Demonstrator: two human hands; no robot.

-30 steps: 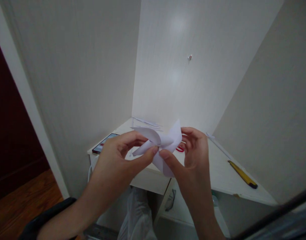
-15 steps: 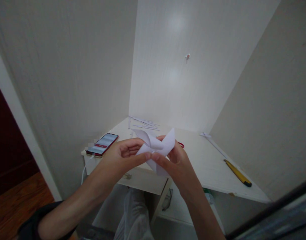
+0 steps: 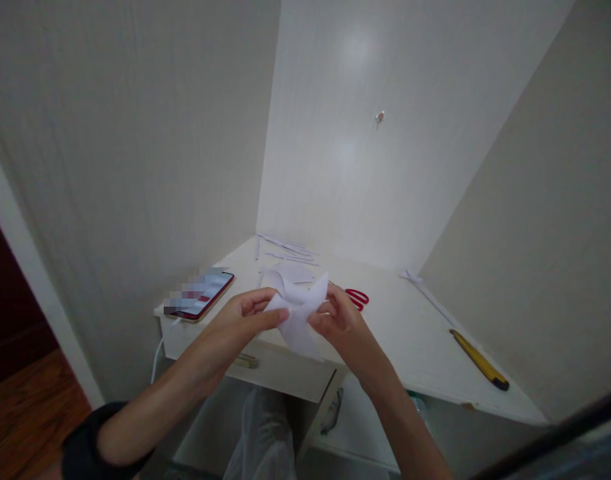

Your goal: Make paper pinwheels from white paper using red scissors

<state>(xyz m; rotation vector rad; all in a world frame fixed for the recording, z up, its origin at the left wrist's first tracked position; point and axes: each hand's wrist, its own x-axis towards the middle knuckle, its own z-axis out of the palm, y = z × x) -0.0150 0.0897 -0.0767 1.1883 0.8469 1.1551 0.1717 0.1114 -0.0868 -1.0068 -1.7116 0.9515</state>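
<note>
A white paper pinwheel (image 3: 299,327) with curled blades is held above the front of the desk. My left hand (image 3: 242,319) pinches it, the thumb pressing near its centre and the fingers behind. At its right side, my right hand (image 3: 349,328) grips a blade between thumb and bent fingers. Red-handled scissors (image 3: 358,298) lie on the desk just beyond my right hand, their blades mostly hidden. Behind the pinwheel is a flat piece of white paper (image 3: 298,272).
Thin paper strips (image 3: 288,247) lie at the back of the white desk (image 3: 385,333). A phone (image 3: 205,297) with a white cable (image 3: 158,353) rests at the left. Along the right wall are a rolled paper stick (image 3: 430,297) and a yellow utility knife (image 3: 478,360).
My right thumb has moved off the pinwheel's centre to its right side. The pinwheel has shifted slightly left and tilted, and the scissors' handles show more. The view has moved a little.
</note>
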